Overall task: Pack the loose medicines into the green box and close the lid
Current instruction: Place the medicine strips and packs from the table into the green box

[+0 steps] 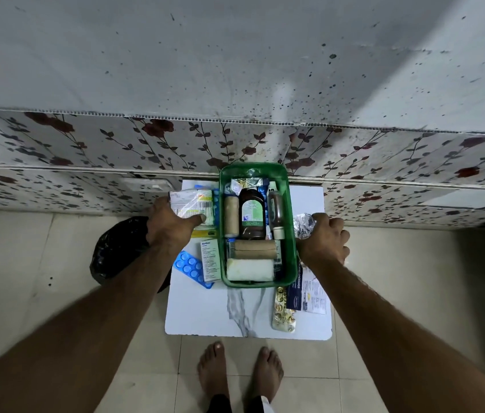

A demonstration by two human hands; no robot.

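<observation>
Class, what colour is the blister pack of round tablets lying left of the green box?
Blue, seen in the head view: the blister pack.

The green box (pixel 288 210) stands open on the far middle of the white table, long axis near to far. Inside lie a brown bottle (pixel 252 213), three bandage rolls and foil packs. Loose blister strips (pixel 191 268) and cartons (pixel 210 260) lie left; a gold strip (pixel 283 311) and leaflets lie near right.

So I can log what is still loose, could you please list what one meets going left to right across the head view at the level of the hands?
black bag → left hand → green box → right hand
</observation>
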